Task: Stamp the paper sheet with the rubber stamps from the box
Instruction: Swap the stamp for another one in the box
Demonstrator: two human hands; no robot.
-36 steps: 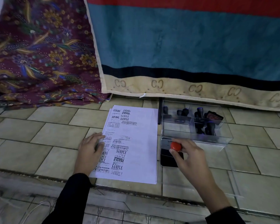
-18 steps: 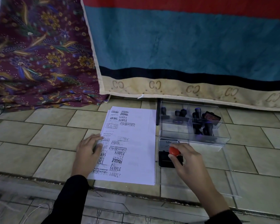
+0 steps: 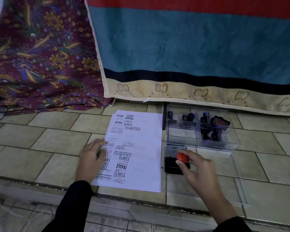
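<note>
Fingers (image 3: 193, 156) of the right hand (image 3: 201, 173) curl round the red knob of a rubber stamp (image 3: 182, 157), held over the black ink pad (image 3: 172, 167) just in front of the clear box (image 3: 182, 133) of dark-handled stamps (image 3: 216, 133). Meanwhile the left hand (image 3: 90, 161) lies flat, fingers straight, pressing the left edge of the paper sheet (image 3: 146, 148) on the tiled floor (image 3: 57, 139), beside the pad and crowded with prints down its left half.

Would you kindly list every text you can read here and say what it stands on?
"AIR MAIL": paper sheet.
"SAMPLE": same sheet, repeated.
"FRAGILE": same sheet, upside down.
"AMENDED": same sheet, upside down.
"Artline": ink pad lid.
"CC": blanket border, repeated.
Smaller stamp prints on the sheet: too blurred to read.
</note>
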